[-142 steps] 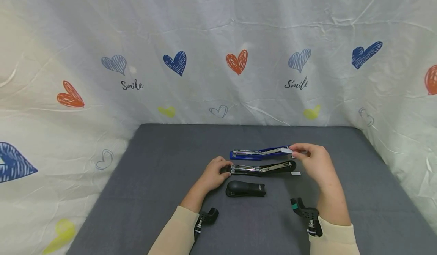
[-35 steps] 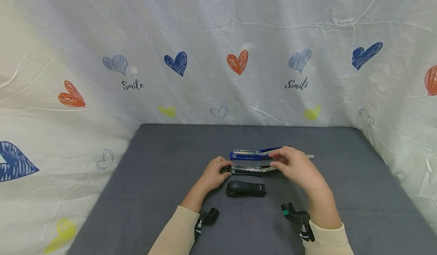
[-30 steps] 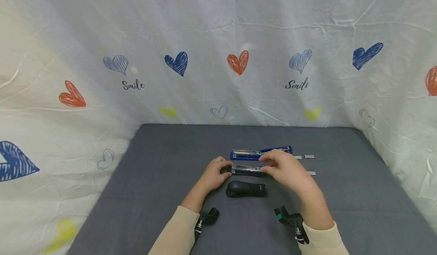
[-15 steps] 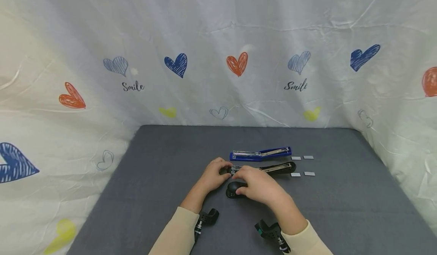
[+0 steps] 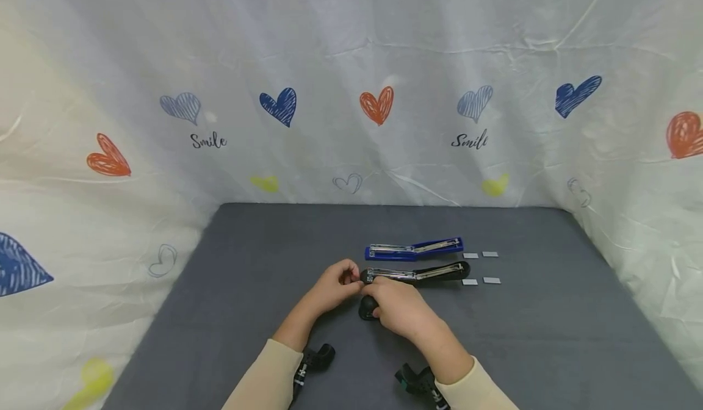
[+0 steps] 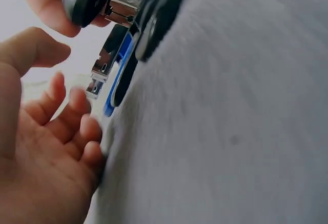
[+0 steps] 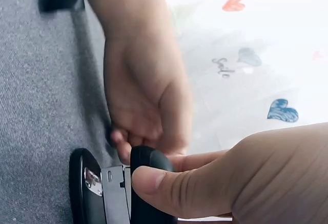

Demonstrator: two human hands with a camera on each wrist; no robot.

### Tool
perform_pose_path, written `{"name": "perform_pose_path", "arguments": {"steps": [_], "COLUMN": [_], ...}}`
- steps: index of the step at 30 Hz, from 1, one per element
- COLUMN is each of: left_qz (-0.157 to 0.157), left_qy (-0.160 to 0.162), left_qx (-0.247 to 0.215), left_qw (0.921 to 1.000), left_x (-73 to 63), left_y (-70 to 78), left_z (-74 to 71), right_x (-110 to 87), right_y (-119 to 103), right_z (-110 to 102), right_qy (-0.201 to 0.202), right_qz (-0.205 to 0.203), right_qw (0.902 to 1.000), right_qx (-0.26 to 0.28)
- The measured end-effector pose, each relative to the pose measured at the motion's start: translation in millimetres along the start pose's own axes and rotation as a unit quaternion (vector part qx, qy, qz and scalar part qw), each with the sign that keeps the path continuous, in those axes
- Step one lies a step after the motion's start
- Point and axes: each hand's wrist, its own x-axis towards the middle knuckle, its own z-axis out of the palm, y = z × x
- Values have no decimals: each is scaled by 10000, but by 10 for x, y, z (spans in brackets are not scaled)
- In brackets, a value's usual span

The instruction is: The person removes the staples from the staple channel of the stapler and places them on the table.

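Note:
Three staplers lie in a row on the grey table (image 5: 247,263). The blue stapler (image 5: 414,249) is farthest and folded open flat, and behind the hands it shows again as the blue stapler (image 6: 120,75). In the middle lies an open black stapler (image 5: 420,272). My right hand (image 5: 401,312) grips the nearest black stapler (image 5: 367,306), thumb on its top (image 7: 148,167), with the top raised off the base (image 7: 82,183). My left hand (image 5: 332,285) sits just left of it, palm (image 6: 46,147) open, fingers loosely curled and holding nothing.
Several small staple strips (image 5: 470,255) lie on the table right of the open staplers. A white cloth with heart prints (image 5: 379,105) walls in the back and both sides. Bare table surface stretches to the left and front right.
My right hand came back from the open staplers' right ends and took hold of the nearest black stapler. My left hand let go of the middle stapler's left end and shifted slightly.

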Motion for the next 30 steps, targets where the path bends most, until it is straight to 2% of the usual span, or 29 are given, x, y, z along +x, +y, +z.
{"name": "perform_pose_path", "arguments": {"steps": [3,5,8,11,16,24,30], "left_qz": [103,196,378,568,627,726,740], "left_qy": [-632,-1031,-1304,-1117,-683,-506,-511], "left_qx": [98,458,1092,1623,2031,2171,2120], "left_qw": [9979,9934,9847,9787,9748,9721,9731], "left_x": [-116,-195,-284,-314,-312,-322,-309], "left_y": [51,76,108,143,154,127,143], "left_z": [-63,-74,-36,32,131,154,163], "right_x": [5,5,7,12,-15,-87,-139], "right_y": [-15,-21,-25,-25,-1,87,155], "right_z": [16,22,31,38,111,235,157], "right_qy": [-18,-37,-40,14,345,1078,1136], "right_qz": [12,20,30,-4,-23,-235,-42], "right_qw": [10000,10000,10000,10000,9993,9939,9902], "right_qx": [34,40,28,-26,-131,38,813]}}
